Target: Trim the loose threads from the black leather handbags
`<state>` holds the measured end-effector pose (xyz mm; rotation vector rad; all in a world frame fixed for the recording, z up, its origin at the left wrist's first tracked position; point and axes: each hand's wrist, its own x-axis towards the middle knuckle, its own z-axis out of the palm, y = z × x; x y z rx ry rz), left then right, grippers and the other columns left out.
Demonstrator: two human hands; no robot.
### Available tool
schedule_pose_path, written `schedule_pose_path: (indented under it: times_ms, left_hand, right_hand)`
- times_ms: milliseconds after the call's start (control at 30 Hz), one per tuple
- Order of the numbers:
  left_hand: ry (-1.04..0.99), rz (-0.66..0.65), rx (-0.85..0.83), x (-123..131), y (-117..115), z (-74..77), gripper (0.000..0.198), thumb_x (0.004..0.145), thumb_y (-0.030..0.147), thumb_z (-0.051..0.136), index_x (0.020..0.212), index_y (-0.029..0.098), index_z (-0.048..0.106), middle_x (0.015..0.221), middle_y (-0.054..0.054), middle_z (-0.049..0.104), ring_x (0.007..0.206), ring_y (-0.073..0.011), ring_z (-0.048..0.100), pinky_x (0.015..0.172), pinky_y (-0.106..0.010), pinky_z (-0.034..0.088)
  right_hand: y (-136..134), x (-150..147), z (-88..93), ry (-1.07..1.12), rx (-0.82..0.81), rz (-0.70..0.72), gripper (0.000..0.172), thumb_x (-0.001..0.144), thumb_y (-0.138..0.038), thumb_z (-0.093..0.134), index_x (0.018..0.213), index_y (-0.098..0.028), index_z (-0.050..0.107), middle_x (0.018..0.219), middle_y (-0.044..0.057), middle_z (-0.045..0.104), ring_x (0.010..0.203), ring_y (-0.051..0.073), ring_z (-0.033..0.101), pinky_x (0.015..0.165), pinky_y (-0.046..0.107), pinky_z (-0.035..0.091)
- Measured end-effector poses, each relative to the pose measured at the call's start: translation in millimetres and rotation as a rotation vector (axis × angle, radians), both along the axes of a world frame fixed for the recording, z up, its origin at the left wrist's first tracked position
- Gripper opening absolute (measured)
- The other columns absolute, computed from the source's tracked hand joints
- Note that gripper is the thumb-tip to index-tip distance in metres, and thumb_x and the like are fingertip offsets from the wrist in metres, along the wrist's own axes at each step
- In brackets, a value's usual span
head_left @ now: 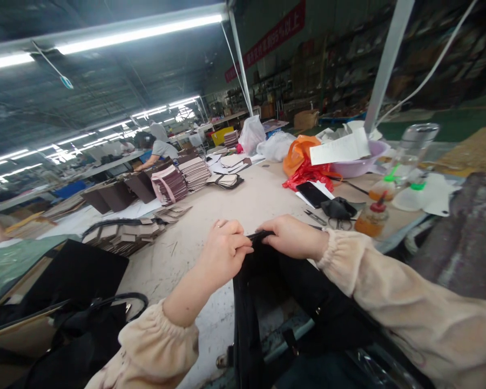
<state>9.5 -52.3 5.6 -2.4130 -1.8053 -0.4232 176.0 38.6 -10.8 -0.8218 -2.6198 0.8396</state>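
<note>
A black bag [328, 308] with small metal fittings lies at the table's near edge, its inside partly visible and dark. My left hand [225, 248] is closed, pinching the far corner of the bag's rim. Close beside it, my right hand [294, 236] grips the same black rim between thumb and fingers. The two hands are only a short gap apart. Where the fingertips meet the fabric, the details are hidden.
On the left sit black bags [76, 275] and stacked brown panels [170, 183]. To the right are a phone [312, 193], thread snips [315, 217], glue bottles [371, 219], plastic bags [303, 156] and a purple basin [360, 165]. A co-worker [162, 148] bends over a table farther back.
</note>
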Motion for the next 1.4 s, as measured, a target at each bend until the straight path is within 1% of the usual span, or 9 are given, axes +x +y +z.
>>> schedule_pose_path:
  times_ms: [133,333,467,600,833,900,1033,1200,1400]
  left_hand:
    - [-0.051,-0.077,0.007,-2.5,-1.6,-1.2,0.015,0.082,0.023,0.057,0.074,0.019,0.069,0.080,-0.002,0.053,0.081,-0.0149,0.047,0.082,-0.032,0.036]
    - [-0.019,0.162,0.018,6.3,-2.4,-1.9,0.009,0.075,0.030,0.066,0.076,0.022,0.071,0.081,-0.002,0.055,0.083,-0.0183,0.047,0.086,-0.039,0.034]
    - [0.042,0.198,-0.017,10.8,-0.6,0.2,0.011,0.075,0.032,0.066,0.078,0.024,0.072,0.080,-0.003,0.057,0.082,-0.0191,0.048,0.087,-0.041,0.033]
    - [0.035,0.135,-0.025,10.2,0.3,0.5,0.013,0.080,0.024,0.059,0.080,0.024,0.072,0.081,-0.002,0.058,0.082,-0.0183,0.048,0.087,-0.040,0.033]
    - [-0.047,-0.117,-0.048,2.1,-1.2,0.0,0.018,0.084,0.021,0.053,0.074,0.020,0.068,0.078,-0.002,0.057,0.082,-0.0158,0.049,0.087,-0.036,0.034]
    - [-0.080,-0.137,-0.062,1.1,-1.5,-0.5,0.018,0.084,0.019,0.052,0.074,0.019,0.067,0.078,-0.002,0.057,0.081,-0.0150,0.050,0.087,-0.035,0.035]
    - [-0.082,0.015,-0.044,4.7,-1.3,-2.0,0.013,0.082,0.023,0.055,0.078,0.020,0.068,0.080,-0.002,0.057,0.082,-0.0164,0.051,0.090,-0.038,0.034]
    - [0.055,0.196,0.003,11.3,-0.7,-2.0,0.022,0.073,0.044,0.066,0.076,0.022,0.070,0.078,-0.002,0.060,0.084,-0.0202,0.052,0.098,-0.046,0.025]
    - [0.144,0.174,0.004,11.9,-0.6,1.2,0.015,0.082,0.031,0.057,0.078,0.025,0.071,0.080,-0.003,0.062,0.083,-0.0207,0.053,0.097,-0.051,0.022]
  right_hand:
    - [9.4,4.6,-2.4,0.042,0.006,0.039,0.028,0.076,-0.019,0.055,0.100,-0.019,0.070,0.095,0.002,0.071,0.087,0.017,0.062,0.079,0.022,0.043]
    - [11.2,0.9,-4.5,0.055,-0.013,0.018,0.029,0.076,-0.019,0.054,0.099,-0.020,0.070,0.090,0.001,0.072,0.082,0.016,0.063,0.076,0.022,0.044]
    - [7.3,-2.5,-6.0,0.058,-0.019,0.016,0.028,0.075,-0.017,0.052,0.096,-0.021,0.072,0.089,0.001,0.072,0.082,0.016,0.063,0.076,0.021,0.044]
    - [7.9,-0.9,-6.2,0.062,-0.047,0.030,0.030,0.075,-0.016,0.051,0.096,-0.021,0.072,0.089,0.000,0.072,0.082,0.015,0.063,0.077,0.021,0.044]
    - [19.1,12.1,-4.1,0.056,-0.158,0.095,0.039,0.070,-0.022,0.062,0.109,-0.019,0.067,0.104,0.001,0.070,0.093,0.017,0.063,0.085,0.023,0.044]
    - [22.0,13.2,-4.5,0.065,-0.196,0.105,0.041,0.069,-0.024,0.063,0.110,-0.020,0.067,0.103,0.000,0.070,0.093,0.017,0.063,0.084,0.023,0.044]
    - [23.0,8.8,-5.2,0.049,-0.211,0.102,0.034,0.070,-0.019,0.058,0.101,-0.020,0.070,0.088,-0.003,0.072,0.082,0.016,0.063,0.075,0.022,0.045]
    - [16.5,1.5,-4.9,0.038,-0.195,0.099,0.031,0.068,-0.018,0.056,0.095,-0.019,0.072,0.077,-0.003,0.069,0.070,0.013,0.060,0.065,0.020,0.043]
    - [13.0,3.4,-4.2,0.054,-0.201,0.148,0.030,0.078,-0.033,0.051,0.094,-0.015,0.070,0.070,-0.002,0.062,0.063,0.012,0.051,0.061,0.021,0.039]
